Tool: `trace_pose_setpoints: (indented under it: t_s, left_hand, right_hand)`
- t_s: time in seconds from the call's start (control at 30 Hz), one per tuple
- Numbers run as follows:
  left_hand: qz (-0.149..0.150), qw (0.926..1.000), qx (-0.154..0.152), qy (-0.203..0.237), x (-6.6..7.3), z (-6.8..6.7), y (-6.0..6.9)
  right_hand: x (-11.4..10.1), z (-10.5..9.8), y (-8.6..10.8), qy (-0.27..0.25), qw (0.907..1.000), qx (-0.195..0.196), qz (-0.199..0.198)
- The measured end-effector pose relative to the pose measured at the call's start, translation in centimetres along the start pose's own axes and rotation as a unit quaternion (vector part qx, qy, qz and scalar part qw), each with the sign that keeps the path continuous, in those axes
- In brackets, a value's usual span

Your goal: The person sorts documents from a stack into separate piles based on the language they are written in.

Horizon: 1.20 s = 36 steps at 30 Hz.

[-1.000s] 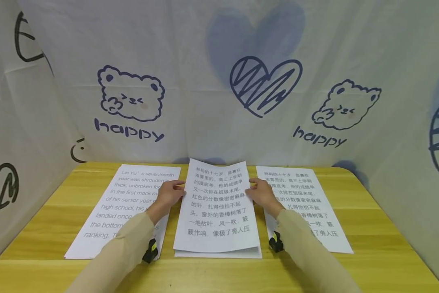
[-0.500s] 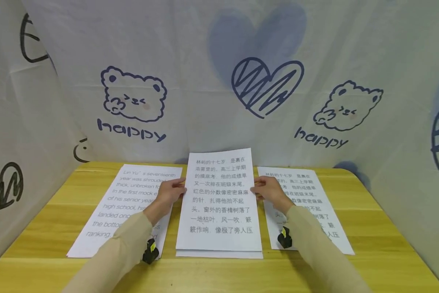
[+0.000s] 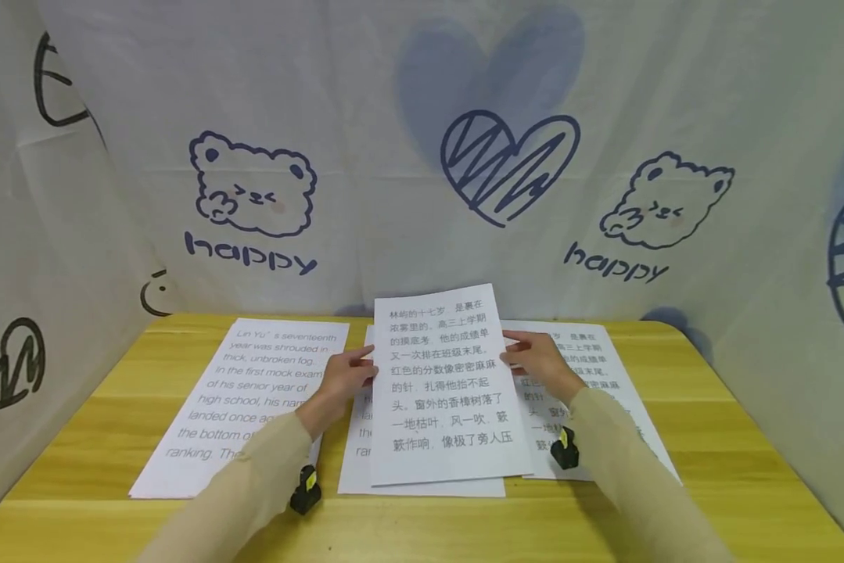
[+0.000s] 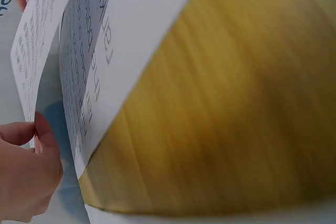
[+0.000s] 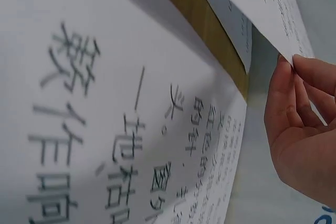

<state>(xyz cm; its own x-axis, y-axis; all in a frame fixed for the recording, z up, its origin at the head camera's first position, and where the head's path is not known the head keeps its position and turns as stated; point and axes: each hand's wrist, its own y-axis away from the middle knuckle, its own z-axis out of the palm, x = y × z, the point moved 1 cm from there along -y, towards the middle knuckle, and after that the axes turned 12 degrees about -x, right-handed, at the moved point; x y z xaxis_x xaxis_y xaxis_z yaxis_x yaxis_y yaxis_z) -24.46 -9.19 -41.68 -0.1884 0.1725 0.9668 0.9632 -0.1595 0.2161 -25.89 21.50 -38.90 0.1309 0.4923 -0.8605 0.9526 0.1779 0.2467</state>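
Note:
Between both hands, a white sheet of paper (image 3: 443, 391) printed with Chinese text is held up by its two side edges. My left hand (image 3: 344, 381) pinches the left edge between thumb and fingers, as the left wrist view shows at the hand (image 4: 31, 171). On the opposite edge my right hand (image 3: 543, 360) pinches the paper; in the right wrist view the thumb and fingers of that hand (image 5: 302, 129) meet on it. Beneath lies the middle paper (image 3: 354, 473) with English text, mostly covered by the raised sheet.
On the left of the wooden table (image 3: 253, 532) lies a paper stack (image 3: 203, 422) with English text. A paper stack (image 3: 633, 422) with Chinese text lies on the right, partly behind the right arm. A printed cloth (image 3: 379, 219) hangs behind the table.
The Chinese sheet has risen off the middle pile and shifted right, uncovering English text beneath. Both hands have moved right with it, still pinching its edges.

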Motion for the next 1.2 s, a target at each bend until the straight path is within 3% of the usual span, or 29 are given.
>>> trace_pose_setpoints:
  t_s: [0.3, 0.47, 0.67, 0.9, 1.2]
  left_hand:
    - [-0.014, 0.9995, 0.0, -0.029, 0.5, 3.9, -1.0]
    - [-0.004, 0.9994, 0.005, -0.033, 1.0, 6.2, -1.6]
    - [-0.014, 0.9993, 0.016, -0.03, 1.1, 9.3, -2.3]
    - [-0.007, 0.9991, -0.001, -0.043, 1.8, 11.8, -2.3]
    - [0.015, 0.996, -0.027, -0.084, 3.3, 14.8, -2.7]
  right_hand:
    - [1.7, -3.4, 0.2, 0.007, 0.9996, 0.016, 0.02]
    - [3.2, -5.7, -0.2, 0.01, 0.9994, 0.009, 0.032]
    - [5.4, -7.7, 0.3, -0.002, 0.9995, -0.004, 0.033]
    - [5.7, -9.1, 2.3, 0.007, 0.9984, -0.001, 0.056]
    - [7.3, -10.7, 2.9, -0.014, 0.9965, 0.027, 0.078]
